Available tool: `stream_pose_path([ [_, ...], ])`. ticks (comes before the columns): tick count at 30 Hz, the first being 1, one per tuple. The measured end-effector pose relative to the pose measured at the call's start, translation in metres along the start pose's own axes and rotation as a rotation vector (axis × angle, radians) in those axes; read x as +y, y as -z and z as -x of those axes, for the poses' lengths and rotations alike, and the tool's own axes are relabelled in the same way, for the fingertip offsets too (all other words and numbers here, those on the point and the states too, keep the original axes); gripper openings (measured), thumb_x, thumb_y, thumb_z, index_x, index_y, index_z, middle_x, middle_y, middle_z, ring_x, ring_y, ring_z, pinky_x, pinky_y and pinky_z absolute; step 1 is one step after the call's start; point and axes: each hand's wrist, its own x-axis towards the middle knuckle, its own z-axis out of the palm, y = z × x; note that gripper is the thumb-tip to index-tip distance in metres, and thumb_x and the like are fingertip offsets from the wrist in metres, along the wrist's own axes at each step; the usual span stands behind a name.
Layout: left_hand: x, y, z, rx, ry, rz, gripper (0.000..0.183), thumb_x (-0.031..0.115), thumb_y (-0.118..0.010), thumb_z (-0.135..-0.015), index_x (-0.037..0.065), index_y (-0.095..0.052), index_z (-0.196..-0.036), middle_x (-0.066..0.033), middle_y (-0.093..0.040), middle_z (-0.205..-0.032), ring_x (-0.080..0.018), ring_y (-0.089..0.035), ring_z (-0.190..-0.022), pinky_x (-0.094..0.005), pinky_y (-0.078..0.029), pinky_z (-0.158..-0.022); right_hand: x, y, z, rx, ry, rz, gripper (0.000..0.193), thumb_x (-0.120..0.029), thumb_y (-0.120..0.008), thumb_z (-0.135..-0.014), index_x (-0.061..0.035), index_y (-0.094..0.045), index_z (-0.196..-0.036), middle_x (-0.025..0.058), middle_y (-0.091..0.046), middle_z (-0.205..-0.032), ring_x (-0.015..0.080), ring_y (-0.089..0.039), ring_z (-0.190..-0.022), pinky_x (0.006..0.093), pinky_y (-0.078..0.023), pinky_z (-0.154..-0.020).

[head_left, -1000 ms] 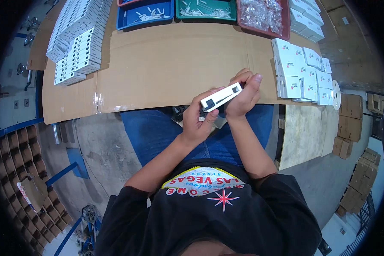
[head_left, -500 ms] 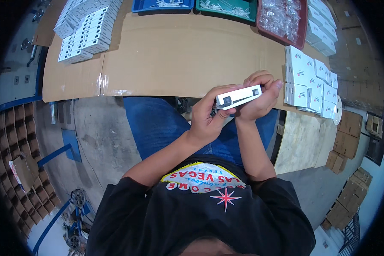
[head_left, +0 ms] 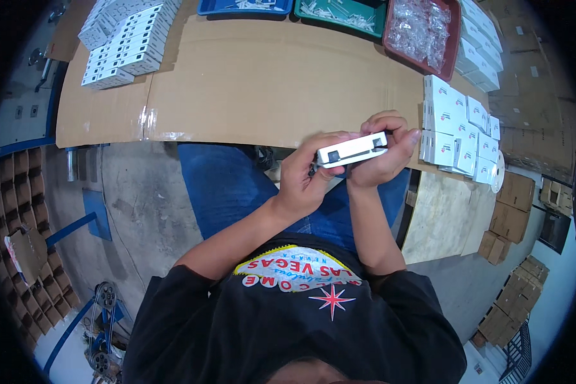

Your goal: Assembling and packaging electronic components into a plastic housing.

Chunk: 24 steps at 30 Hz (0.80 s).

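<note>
Between my two hands is a small flat white box (head_left: 353, 148), held over my lap just off the table's near edge. Its narrow side faces up, with a dark square opening near each end and a gap along the lower edge. My left hand (head_left: 306, 171) grips the left end, thumb below and fingers behind. My right hand (head_left: 385, 153) is curled round the right end, its fingers bent over the far corner. Whatever lies inside the box is hidden.
Stacked white boxes (head_left: 129, 54) stand at the table's far left, more white boxes (head_left: 457, 128) at the right. Along the back are a blue tray (head_left: 243, 13), a green tray (head_left: 342, 24) with small white parts, and a red tray (head_left: 390, 50) of clear plastic bags. Cardboard (head_left: 237, 83) covers the table.
The white box and both hands have shifted very slightly left in the picture, and the whole view has moved a little. The gap along the box's edge looks narrower. Both hands keep their hold.
</note>
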Motion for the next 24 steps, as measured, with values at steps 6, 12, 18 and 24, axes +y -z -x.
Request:
stream_pose_path([
  [6,-0.004,0.000,0.003,0.088,-0.041,0.116,0.038,0.022,-0.066,-0.102,-0.002,-0.054,-0.130,-0.0205,-0.068,-0.126,-0.0274,-0.067,-0.120,-0.0381,-0.052,-0.103,-0.008,-0.003,0.005,-0.075,0.075,0.142,0.065,-0.045,-0.018,-0.112,-0.0061,-0.046,-0.069,0.0100,-0.052,-0.067,0.0173,-0.047,-0.060,0.0306,-0.041,-0.061],
  [12,-0.002,-0.001,0.003,0.087,-0.020,0.117,0.042,0.028,-0.065,-0.103,-0.002,-0.052,-0.129,-0.0223,-0.066,-0.127,-0.0294,-0.066,-0.120,-0.0406,-0.053,-0.104,-0.006,-0.005,0.004,-0.059,0.165,0.166,0.065,-0.042,-0.020,-0.113,-0.0065,-0.047,-0.066,0.0075,-0.050,-0.063,0.0158,-0.046,-0.060,0.0303,-0.038,-0.059],
  [18,-0.001,-0.001,0.003,0.099,-0.037,0.130,0.038,0.021,-0.066,-0.102,-0.002,-0.053,-0.129,-0.0216,-0.068,-0.126,-0.0281,-0.067,-0.120,-0.0393,-0.052,-0.104,-0.007,-0.007,0.003,-0.037,0.173,0.180,0.066,-0.041,-0.021,-0.114,-0.0067,-0.049,-0.065,0.0059,-0.049,-0.061,0.0143,-0.044,-0.057,0.0294,-0.036,-0.058],
  [24,0.000,0.000,0.002,0.101,-0.034,0.127,0.037,0.019,-0.067,-0.102,-0.002,-0.054,-0.129,-0.0214,-0.068,-0.127,-0.0279,-0.067,-0.120,-0.0385,-0.053,-0.103,-0.007,-0.010,0.003,-0.015,0.152,0.161,0.066,-0.040,-0.022,-0.114,-0.0065,-0.049,-0.064,0.0059,-0.049,-0.060,0.0133,-0.044,-0.056,0.0290,-0.037,-0.057],
])
